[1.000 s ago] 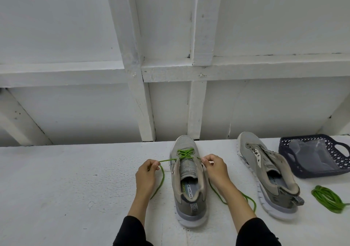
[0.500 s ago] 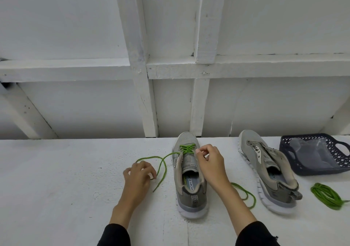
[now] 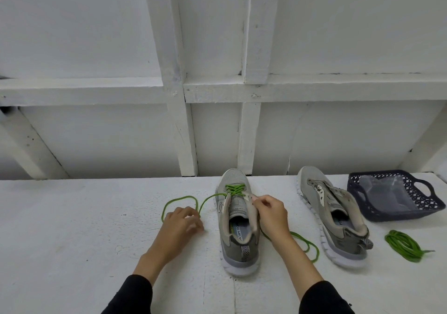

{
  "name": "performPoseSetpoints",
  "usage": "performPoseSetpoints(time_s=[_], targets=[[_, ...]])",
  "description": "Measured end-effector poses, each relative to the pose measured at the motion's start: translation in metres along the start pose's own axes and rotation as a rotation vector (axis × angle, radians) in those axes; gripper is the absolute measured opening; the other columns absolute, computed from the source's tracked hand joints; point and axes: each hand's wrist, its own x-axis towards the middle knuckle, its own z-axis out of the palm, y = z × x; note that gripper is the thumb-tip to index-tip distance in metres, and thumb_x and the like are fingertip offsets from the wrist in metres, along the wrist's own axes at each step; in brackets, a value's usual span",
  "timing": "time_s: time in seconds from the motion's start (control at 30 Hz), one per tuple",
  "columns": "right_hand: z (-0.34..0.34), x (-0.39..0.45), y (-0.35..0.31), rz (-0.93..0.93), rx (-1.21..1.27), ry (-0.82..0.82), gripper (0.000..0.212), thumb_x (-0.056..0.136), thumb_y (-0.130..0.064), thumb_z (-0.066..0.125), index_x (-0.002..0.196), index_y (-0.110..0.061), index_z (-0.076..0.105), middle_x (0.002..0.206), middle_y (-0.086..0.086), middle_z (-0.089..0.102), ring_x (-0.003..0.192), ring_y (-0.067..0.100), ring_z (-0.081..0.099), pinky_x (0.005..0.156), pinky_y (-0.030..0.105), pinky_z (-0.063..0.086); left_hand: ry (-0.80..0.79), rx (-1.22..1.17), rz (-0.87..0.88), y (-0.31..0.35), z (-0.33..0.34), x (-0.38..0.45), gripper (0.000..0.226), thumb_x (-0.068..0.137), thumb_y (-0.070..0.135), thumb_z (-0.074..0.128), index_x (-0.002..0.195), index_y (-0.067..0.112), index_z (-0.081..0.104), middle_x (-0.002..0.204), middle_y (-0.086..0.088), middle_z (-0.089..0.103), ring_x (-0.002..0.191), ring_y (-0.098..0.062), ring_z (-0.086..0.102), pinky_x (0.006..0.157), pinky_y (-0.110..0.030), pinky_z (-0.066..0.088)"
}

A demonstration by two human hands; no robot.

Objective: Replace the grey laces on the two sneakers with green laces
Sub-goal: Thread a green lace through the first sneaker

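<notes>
A grey sneaker (image 3: 238,250) stands in front of me, toe pointing away, with a green lace (image 3: 234,189) crossed through its front eyelets. My left hand (image 3: 177,226) rests on the table to the sneaker's left, fingers curled on the slack loop of that lace. My right hand (image 3: 272,214) pinches the lace at the shoe's right eyelet flap, and the rest of the lace trails out under my wrist. A second grey sneaker (image 3: 313,184) with no lace stands to the right. A coiled spare green lace (image 3: 404,243) lies beyond it.
A dark blue plastic basket (image 3: 411,210) holding a clear plastic bag sits at the far right of the white table. A white wall with wooden beams rises directly behind the sneakers.
The left lace was pulled taut and now lies in a slack loop. My left hand dropped to the table beside it. My right hand moved up onto the eyelet flap.
</notes>
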Motion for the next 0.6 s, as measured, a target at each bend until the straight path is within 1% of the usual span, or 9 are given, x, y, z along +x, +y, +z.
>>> performPoseSetpoints(time_s=[0.03,0.1,0.13,0.2,0.27,0.37,0.4,0.5,0.6], targets=[[-0.001,0.002,0.003,0.065,0.067,-0.012,0.020,0.090,-0.022,0.064,0.074,-0.011,0.070,0.078,0.006,0.069,0.079,0.020,0.062,0.074,0.032,0.050,0.048,-0.148,-0.092,0.007,-0.001,0.002,0.008,0.093,0.030,0.061,0.093,0.036,0.066,0.109,0.022,0.058,0.106,-0.003,0.049,0.090,-0.028,0.037],[-0.003,0.004,0.006,0.157,0.178,-0.041,0.019,0.088,-0.017,0.064,0.071,-0.013,0.072,0.080,0.009,0.071,0.084,0.028,0.063,0.081,0.044,0.052,0.199,-0.458,-0.224,0.026,-0.006,0.009,0.006,0.095,0.027,0.058,0.093,0.030,0.063,0.100,0.022,0.063,0.101,-0.001,0.054,0.088,-0.025,0.041],[-0.004,0.004,0.006,0.186,0.239,-0.053,0.019,0.088,-0.013,0.063,0.072,-0.011,0.073,0.080,0.011,0.070,0.083,0.029,0.063,0.079,0.043,0.051,0.258,-0.577,-0.249,0.039,-0.011,0.015,0.007,0.095,0.022,0.059,0.091,0.026,0.063,0.092,0.019,0.065,0.095,0.000,0.058,0.084,-0.020,0.044],[-0.006,0.002,0.002,0.221,0.360,-0.081,0.016,0.090,-0.005,0.059,0.079,-0.004,0.071,0.080,0.014,0.067,0.077,0.024,0.060,0.071,0.035,0.049,0.285,-0.708,-0.256,0.064,-0.022,0.028,0.009,0.093,0.013,0.062,0.088,0.020,0.065,0.084,0.014,0.068,0.082,0.000,0.061,0.073,-0.010,0.044],[-0.006,0.000,-0.001,0.235,0.427,-0.094,0.015,0.091,-0.001,0.056,0.085,-0.001,0.069,0.082,0.014,0.066,0.075,0.021,0.059,0.068,0.029,0.048,0.239,-0.702,-0.245,0.085,-0.028,0.043,0.012,0.091,0.013,0.063,0.090,0.022,0.070,0.085,0.014,0.069,0.077,0.002,0.062,0.068,-0.007,0.044],[-0.006,0.000,-0.001,0.260,0.482,-0.098,0.016,0.092,-0.001,0.053,0.094,-0.002,0.069,0.090,0.015,0.067,0.082,0.022,0.060,0.071,0.030,0.048,0.148,-0.554,-0.241,0.100,-0.025,0.063,0.013,0.090,0.017,0.064,0.096,0.021,0.075,0.089,0.016,0.069,0.078,0.007,0.060,0.070,-0.003,0.043],[-0.006,0.002,0.000,0.275,0.490,-0.101,0.017,0.093,-0.001,0.053,0.098,-0.002,0.069,0.093,0.016,0.068,0.085,0.023,0.061,0.073,0.030,0.049,0.129,-0.502,-0.239,0.103,-0.023,0.067,0.013,0.089,0.018,0.065,0.097,0.020,0.075,0.090,0.013,0.070,0.079,0.004,0.061,0.072,-0.005,0.045],[-0.005,0.004,0.000,0.284,0.509,-0.121,0.020,0.093,-0.002,0.052,0.105,0.000,0.068,0.099,0.017,0.068,0.087,0.024,0.061,0.073,0.028,0.050,0.103,-0.392,-0.250,0.109,-0.017,0.074,0.013,0.089,0.022,0.066,0.098,0.021,0.076,0.095,0.006,0.073,0.086,-0.009,0.064,0.076,-0.022,0.048],[-0.005,0.002,-0.002,0.269,0.519,-0.141,0.019,0.093,-0.003,0.052,0.098,-0.004,0.070,0.092,0.013,0.069,0.082,0.020,0.062,0.069,0.026,0.050,0.110,-0.287,-0.260,0.112,-0.009,0.074,0.015,0.091,0.029,0.063,0.101,0.027,0.074,0.096,0.006,0.071,0.089,-0.013,0.063,0.068,-0.023,0.041]])
